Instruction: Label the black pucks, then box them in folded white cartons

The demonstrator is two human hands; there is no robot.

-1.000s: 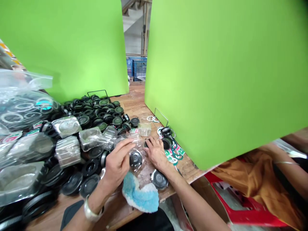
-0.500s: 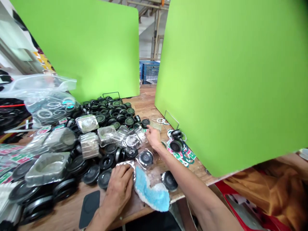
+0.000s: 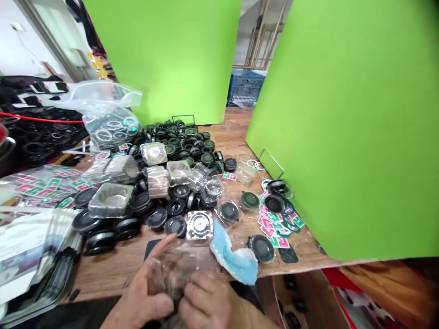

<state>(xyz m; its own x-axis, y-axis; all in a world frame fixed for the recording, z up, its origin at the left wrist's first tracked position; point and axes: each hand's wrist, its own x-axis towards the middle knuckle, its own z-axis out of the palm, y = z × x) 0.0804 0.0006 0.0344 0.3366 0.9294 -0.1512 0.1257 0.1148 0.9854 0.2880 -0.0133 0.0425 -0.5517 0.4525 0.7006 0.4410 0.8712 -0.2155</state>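
At the near table edge, my left hand [image 3: 146, 292] and my right hand [image 3: 209, 299] are together around a clear plastic wrapper [image 3: 187, 258]. My right hand's fingers are curled closed on it. The left hand cups its other side, thumb and index finger stretched out. Blur and the film hide what, if anything, is inside. Just beyond lies a clear square pack with a silver ring pattern [image 3: 200, 225]. A blue fluffy cloth [image 3: 236, 258] is to its right. Black round discs [image 3: 175, 226] lie behind the left hand, and a wrapped black disc [image 3: 261, 248] lies right of the cloth.
Black round parts [image 3: 192, 141] are heaped at the back, with clear plastic trays [image 3: 111, 199] before them. Stickers and rings [image 3: 274, 219] lie at right. Green panels [image 3: 343, 128] stand behind and to the right. White cards [image 3: 27, 246] are stacked at left.
My right hand has drawn back from the far plastic pieces to the near edge. My left hand has left the silver-patterned pack, and both now hold clear plastic. The view has shifted left.
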